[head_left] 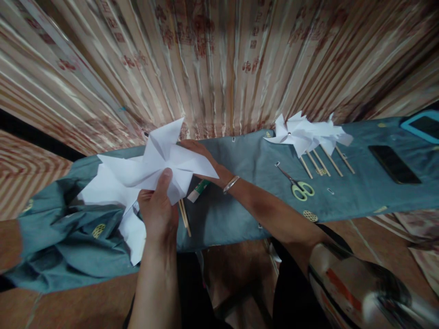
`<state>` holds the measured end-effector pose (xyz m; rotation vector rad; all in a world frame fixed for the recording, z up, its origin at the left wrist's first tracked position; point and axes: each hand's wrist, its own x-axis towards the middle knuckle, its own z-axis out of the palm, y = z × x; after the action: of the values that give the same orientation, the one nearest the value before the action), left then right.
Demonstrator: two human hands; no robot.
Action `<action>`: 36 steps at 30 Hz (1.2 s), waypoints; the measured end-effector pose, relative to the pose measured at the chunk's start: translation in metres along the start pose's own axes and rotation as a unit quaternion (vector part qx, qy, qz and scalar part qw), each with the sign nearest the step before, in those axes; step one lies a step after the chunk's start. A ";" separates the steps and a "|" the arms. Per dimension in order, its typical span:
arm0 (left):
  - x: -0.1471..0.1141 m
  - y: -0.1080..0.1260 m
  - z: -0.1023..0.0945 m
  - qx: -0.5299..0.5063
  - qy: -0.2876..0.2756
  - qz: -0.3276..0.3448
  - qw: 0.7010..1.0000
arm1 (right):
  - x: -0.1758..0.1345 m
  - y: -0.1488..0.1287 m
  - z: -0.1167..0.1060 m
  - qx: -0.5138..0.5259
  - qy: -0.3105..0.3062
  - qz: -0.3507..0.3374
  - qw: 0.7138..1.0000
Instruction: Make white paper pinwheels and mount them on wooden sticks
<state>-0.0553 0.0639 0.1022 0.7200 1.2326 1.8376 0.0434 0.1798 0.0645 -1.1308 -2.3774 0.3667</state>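
Both hands gripped the paper pinwheel (157, 162): left hand (158, 208) pinching its lower edge, right hand (202, 157) closed behind; a hard pinch could crease it.

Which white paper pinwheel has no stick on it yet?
The pinwheel held in both hands, left hand and right hand; the finished pinwheels on the blue cloth have sticks.

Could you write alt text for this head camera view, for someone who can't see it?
Two hands, left hand and right hand, hold a folded white paper pinwheel over a blue-grey cloth; finished pinwheels on sticks and scissors lie to the right.
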 end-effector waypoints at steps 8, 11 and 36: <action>-0.004 -0.001 0.002 -0.010 -0.017 0.005 1.000 | -0.101 0.018 -0.027 0.056 0.079 0.108 0.989; -0.008 -0.007 0.005 -0.011 -0.022 -0.013 1.000 | -0.145 0.024 -0.034 0.121 0.038 0.185 0.974; -0.030 -0.047 0.028 0.041 -0.116 -0.045 0.991 | -0.210 0.031 -0.031 0.099 0.092 0.189 0.973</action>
<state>-0.0034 0.0621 0.0679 0.8822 1.1722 1.5877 0.1938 0.0357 0.0133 -1.4524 -1.9141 0.5842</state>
